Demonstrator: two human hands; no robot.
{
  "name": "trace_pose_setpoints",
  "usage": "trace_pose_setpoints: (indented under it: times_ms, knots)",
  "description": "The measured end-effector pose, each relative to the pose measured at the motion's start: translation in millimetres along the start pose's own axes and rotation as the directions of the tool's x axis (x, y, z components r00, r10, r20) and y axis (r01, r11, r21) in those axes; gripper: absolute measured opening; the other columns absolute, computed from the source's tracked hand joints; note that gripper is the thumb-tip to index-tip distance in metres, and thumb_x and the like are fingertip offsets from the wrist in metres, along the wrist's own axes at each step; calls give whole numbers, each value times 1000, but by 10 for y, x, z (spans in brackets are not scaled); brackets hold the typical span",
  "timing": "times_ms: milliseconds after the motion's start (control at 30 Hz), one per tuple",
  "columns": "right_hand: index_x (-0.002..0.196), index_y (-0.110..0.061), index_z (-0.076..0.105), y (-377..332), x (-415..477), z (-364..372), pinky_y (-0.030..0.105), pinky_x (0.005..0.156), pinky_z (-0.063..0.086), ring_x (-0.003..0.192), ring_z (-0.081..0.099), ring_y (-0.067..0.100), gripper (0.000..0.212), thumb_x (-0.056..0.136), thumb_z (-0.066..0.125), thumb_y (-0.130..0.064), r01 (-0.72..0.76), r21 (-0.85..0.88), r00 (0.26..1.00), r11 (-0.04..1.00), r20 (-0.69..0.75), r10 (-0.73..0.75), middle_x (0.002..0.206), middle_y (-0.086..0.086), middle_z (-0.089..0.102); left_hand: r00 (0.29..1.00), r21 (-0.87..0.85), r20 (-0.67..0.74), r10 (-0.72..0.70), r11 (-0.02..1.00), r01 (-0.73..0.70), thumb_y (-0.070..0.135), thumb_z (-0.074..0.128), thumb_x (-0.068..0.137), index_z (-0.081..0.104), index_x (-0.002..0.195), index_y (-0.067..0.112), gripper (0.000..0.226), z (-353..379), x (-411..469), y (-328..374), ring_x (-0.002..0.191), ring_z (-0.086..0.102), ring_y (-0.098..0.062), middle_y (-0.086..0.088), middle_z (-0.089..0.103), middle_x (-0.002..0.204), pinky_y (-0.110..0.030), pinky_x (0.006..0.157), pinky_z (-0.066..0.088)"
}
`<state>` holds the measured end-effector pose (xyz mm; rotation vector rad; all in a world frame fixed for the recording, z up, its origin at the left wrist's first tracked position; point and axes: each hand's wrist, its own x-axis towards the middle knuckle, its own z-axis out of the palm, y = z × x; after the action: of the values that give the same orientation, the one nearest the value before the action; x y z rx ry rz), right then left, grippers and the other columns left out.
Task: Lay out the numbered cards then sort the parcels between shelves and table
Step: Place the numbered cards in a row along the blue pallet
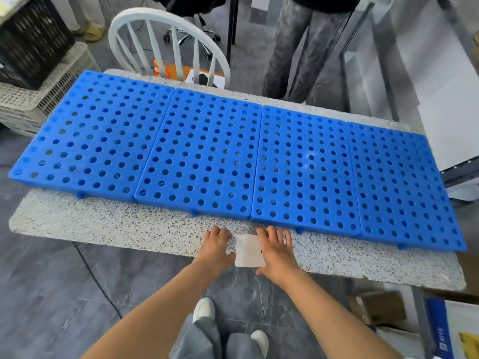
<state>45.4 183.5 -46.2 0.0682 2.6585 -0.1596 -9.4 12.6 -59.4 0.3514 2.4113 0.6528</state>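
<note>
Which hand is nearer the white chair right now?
Left. The left hand rests at the left edge of the white cards, the side toward the white chair beyond the table; the right hand lies on their right edge, farther off.

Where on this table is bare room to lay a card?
The four blue perforated plastic panels are bare on top. The near strip of the speckled tabletop is free left of the left hand and right of the right hand. Crowded only between the hands, where the white card stack lies.

Wht chair (160,14), prob. stacked crates (31,47)
</note>
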Motion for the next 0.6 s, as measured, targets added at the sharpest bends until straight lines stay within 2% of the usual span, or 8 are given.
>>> trace_pose_setpoints:
  times_ms: [100,200,400,500,600]
  knots:
    - [144,-20,18,-4,9,65,47,118,12,134,26,25,101,68,81,-40,-25,-5,1000,1000,-3,25,138,5,28,1000,11,0,0,1000,0,33,68,85,45,129,17,52,7,11,9,116,38,-18,0,43,124,-29,104,36]
    - [139,-15,24,-2,20,84,39,111,26,126,29,25,93,69,79,-41,-59,14,998,998,-1,59,135,5,28,1000,1,-3,-4,1000,4,33,68,86,45,129,17,52,44,5,57,118,38,-19,0,43,126,-31,105,36]
    - [135,-8,28,-17,-5,150,36,105,34,124,35,26,78,76,75,-29,-114,32,992,993,-49,116,136,10,32,1000,-17,-18,-23,1000,22,31,63,89,45,129,16,47,92,-9,103,119,35,-20,-1,42,126,-33,103,38]
    - [130,-13,29,-22,-45,156,32,95,42,112,48,23,75,76,78,-29,-109,132,993,985,-39,115,126,7,45,1000,-26,-9,-16,1000,15,31,62,90,45,129,15,46,81,3,91,118,38,-19,-1,44,124,-33,104,37]
    - [127,-19,34,-27,-75,49,35,81,51,100,60,23,73,74,81,-34,-205,319,979,925,64,194,116,3,60,999,-69,32,-29,997,31,33,63,90,51,125,14,42,37,18,85,111,46,-18,-1,49,117,-32,100,42]
